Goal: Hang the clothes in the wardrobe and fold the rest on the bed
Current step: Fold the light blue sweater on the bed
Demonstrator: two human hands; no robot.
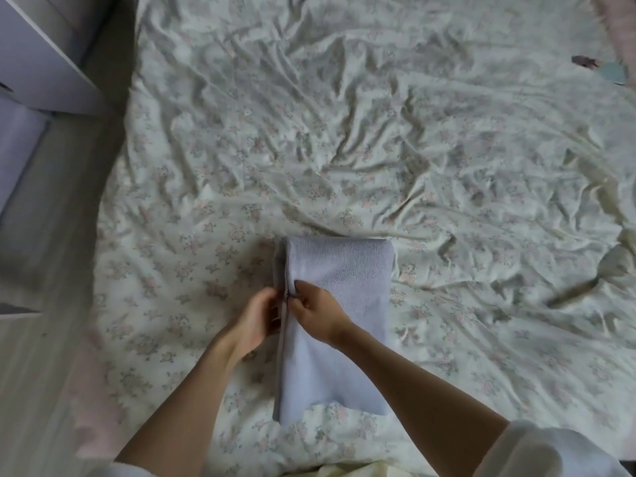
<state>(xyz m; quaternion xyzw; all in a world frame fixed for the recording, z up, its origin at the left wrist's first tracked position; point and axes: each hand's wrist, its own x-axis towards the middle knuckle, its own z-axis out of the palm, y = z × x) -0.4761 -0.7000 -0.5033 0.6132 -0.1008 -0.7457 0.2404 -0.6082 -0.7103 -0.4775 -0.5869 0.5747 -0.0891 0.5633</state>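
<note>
A pale lilac knitted garment [347, 270] lies folded into a long rectangle on the near middle of the bed [413, 149]. A zipper runs along its left edge. My left hand [258, 318] grips that left edge from outside, fingers curled round it. My right hand [313, 311] lies on top of the garment and pinches the same edge at the zipper, just opposite the left hand. Both forearms reach in from the bottom of the view.
The bed has a wrinkled cream sheet with a small floral print. White wardrobe doors [38, 60] stand at the upper left, with pale wooden floor [44, 270] between them and the bed. A small dark object [585, 60] lies at the far right of the bed.
</note>
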